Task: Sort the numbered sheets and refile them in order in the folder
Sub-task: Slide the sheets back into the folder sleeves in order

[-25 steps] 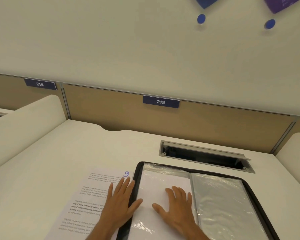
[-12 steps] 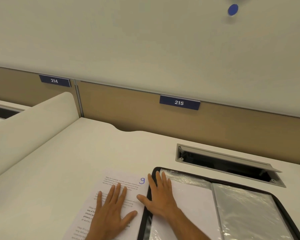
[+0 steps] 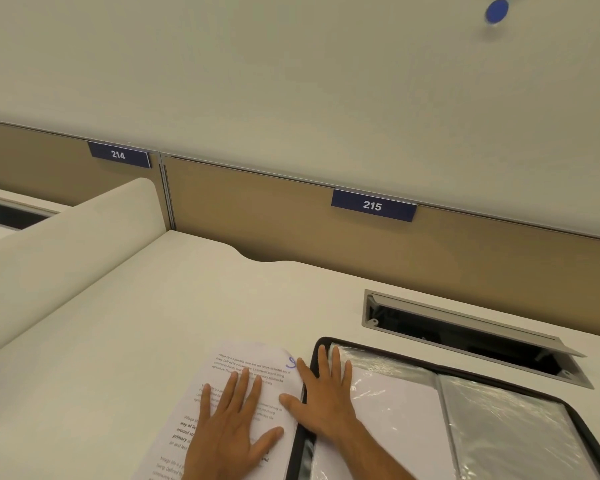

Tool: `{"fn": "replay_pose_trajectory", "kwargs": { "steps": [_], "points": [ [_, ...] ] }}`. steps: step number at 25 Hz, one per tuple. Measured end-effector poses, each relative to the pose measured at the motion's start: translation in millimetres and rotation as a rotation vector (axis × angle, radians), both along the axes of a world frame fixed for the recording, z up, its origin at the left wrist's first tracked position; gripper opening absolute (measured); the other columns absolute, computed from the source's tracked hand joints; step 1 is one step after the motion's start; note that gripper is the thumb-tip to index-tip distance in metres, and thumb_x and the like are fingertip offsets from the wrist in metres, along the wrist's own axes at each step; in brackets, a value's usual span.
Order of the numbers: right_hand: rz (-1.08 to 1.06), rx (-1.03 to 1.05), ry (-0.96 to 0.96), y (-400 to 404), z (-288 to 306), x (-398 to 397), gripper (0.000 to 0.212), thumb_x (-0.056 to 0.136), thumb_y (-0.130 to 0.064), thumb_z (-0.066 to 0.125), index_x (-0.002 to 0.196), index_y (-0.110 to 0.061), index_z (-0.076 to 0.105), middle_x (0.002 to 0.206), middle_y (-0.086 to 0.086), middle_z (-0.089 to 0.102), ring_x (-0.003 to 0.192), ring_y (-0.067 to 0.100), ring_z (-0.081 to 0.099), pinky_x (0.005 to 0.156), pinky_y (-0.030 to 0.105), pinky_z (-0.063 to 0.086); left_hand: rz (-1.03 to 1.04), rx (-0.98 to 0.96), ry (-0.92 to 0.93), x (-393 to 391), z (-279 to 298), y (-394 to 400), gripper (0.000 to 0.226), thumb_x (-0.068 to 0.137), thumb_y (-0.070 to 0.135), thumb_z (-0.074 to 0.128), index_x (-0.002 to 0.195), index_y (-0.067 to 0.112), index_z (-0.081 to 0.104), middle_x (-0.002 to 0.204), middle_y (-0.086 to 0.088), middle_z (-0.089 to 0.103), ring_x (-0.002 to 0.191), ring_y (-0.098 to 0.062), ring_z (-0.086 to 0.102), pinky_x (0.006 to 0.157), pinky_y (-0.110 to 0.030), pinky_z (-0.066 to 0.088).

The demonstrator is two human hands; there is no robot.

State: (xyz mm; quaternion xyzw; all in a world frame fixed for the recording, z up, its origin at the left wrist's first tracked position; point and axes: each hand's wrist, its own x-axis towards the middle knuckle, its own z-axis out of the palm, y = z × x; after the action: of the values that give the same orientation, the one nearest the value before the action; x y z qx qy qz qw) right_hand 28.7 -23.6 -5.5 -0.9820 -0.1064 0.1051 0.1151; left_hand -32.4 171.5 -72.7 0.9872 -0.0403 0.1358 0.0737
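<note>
Both hands flat, gripping nothing.
Left hand (image 3: 227,433) lies palm down, fingers straight, on the printed sheet (image 3: 243,368); right hand (image 3: 321,400) just beside it presses flat across the folder (image 3: 465,420) left edge, thumb on the sheet's lifted right edge, fingers on the plastic sleeve.

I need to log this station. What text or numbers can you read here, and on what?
"214": blue plate on the back panel.
"215": blue plate on the back panel.
Handwritten blue number: sheet, partly hidden by the right hand, unreadable.
Printed paragraphs on the sheet: too small to read.
</note>
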Motion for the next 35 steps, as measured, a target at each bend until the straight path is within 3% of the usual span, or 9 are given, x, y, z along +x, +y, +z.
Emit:
{"fn": "replay_pose_trajectory", "kwargs": {
  "steps": [5, 8, 10, 19, 23, 26, 29, 32, 35],
  "points": [
    [-0.026, 0.308, -0.054, 21, 14, -15, 0.056, 0.077, -0.062, 0.064, 0.119, -0.024, 0.064, 0.154, -0.007, 0.037, 0.151, 0.019, 0.01, 0.126, 0.039, 0.003, -0.017, 0.025, 0.017, -2, 2, 0, 0.089, 0.086, 0.083, 0.038, 0.146, 0.02, 0.05, 0.153, -0.004, 0.046, 0.146, -0.019, 0.025, 0.114, -0.054, 0.011],
    [-0.095, 0.366, -0.065, 33, 17, -31, 0.041, 0.08, -0.056, 0.065, 0.107, -0.025, 0.066, 0.109, -0.014, 0.06, 0.109, 0.01, 0.052, 0.099, 0.023, 0.045, -0.023, 0.052, -0.002, -3, 1, 1, 0.081, 0.093, 0.074, 0.032, 0.149, 0.018, 0.046, 0.154, -0.004, 0.045, 0.146, -0.018, 0.026, 0.113, -0.053, 0.012],
    [-0.183, 0.365, 0.008, 38, 19, -37, 0.037, 0.08, -0.053, 0.063, 0.104, -0.025, 0.067, 0.097, -0.012, 0.066, 0.09, 0.011, 0.062, 0.081, 0.026, 0.056, -0.019, 0.062, 0.001, -3, 0, 3, 0.076, 0.096, 0.067, 0.028, 0.15, 0.016, 0.043, 0.155, -0.004, 0.042, 0.148, -0.019, 0.02, 0.112, -0.053, 0.014],
    [-0.272, 0.529, 0.21, 32, 15, -30, 0.031, 0.08, -0.038, 0.074, 0.107, -0.022, 0.072, 0.096, -0.011, 0.07, 0.089, 0.012, 0.07, 0.076, 0.025, 0.061, -0.029, -0.066, 0.111, -1, 8, 7, 0.075, 0.098, 0.06, 0.028, 0.154, 0.01, 0.032, 0.158, -0.006, 0.037, 0.153, -0.01, -0.002, 0.119, -0.042, 0.0],
    [-0.316, 0.731, 0.299, 18, 24, -30, 0.03, 0.078, -0.028, 0.08, 0.105, -0.018, 0.072, 0.098, -0.005, 0.074, 0.084, 0.013, 0.073, 0.065, 0.028, 0.062, 0.044, -0.299, 0.063, -3, 20, 6, 0.095, 0.088, 0.08, 0.011, 0.16, 0.019, 0.0, 0.167, 0.003, 0.004, 0.151, -0.003, -0.011, 0.123, -0.038, -0.002],
    [-0.361, 0.862, 0.357, -3, 40, -33, 0.02, 0.082, -0.018, 0.08, 0.101, -0.014, 0.074, 0.094, -0.001, 0.077, 0.08, 0.013, 0.075, 0.057, 0.024, 0.056, 0.106, -0.436, 0.003, 0, 44, 5, 0.104, 0.08, 0.084, 0.022, 0.158, 0.02, -0.006, 0.164, 0.01, -0.007, 0.151, -0.005, -0.007, 0.123, -0.04, -0.001],
    [-0.349, 0.928, 0.391, -39, 56, -34, 0.013, 0.085, -0.011, 0.077, 0.098, -0.013, 0.075, 0.088, 0.001, 0.079, 0.072, 0.012, 0.073, 0.054, 0.024, 0.052, 0.165, -0.668, -0.001, 3, 80, -4, 0.108, 0.081, 0.072, 0.054, 0.16, 0.02, 0.002, 0.165, 0.003, 0.015, 0.149, -0.019, 0.022, 0.121, -0.042, 0.02],
    [-0.332, 0.921, 0.413, -85, 69, -36, 0.017, 0.087, -0.011, 0.075, 0.104, -0.01, 0.075, 0.094, 0.005, 0.079, 0.077, 0.017, 0.074, 0.058, 0.026, 0.053, 0.136, -1.077, 0.19, 5, 110, -20, 0.124, 0.067, 0.066, 0.079, 0.159, 0.03, 0.004, 0.142, 0.0, 0.053, 0.117, -0.02, 0.059, 0.098, -0.041, 0.046],
    [-0.347, 0.91, 0.416, -131, 75, -40, 0.022, 0.088, -0.015, 0.075, 0.11, -0.013, 0.073, 0.099, 0.0, 0.079, 0.089, 0.021, 0.076, 0.075, 0.035, 0.061, 0.146, -1.31, 0.333, 6, 117, -39, 0.132, 0.047, 0.071, 0.085, 0.155, 0.041, 0.015, 0.126, -0.004, 0.062, 0.115, -0.023, 0.061, 0.099, -0.047, 0.046]
  ]
}}
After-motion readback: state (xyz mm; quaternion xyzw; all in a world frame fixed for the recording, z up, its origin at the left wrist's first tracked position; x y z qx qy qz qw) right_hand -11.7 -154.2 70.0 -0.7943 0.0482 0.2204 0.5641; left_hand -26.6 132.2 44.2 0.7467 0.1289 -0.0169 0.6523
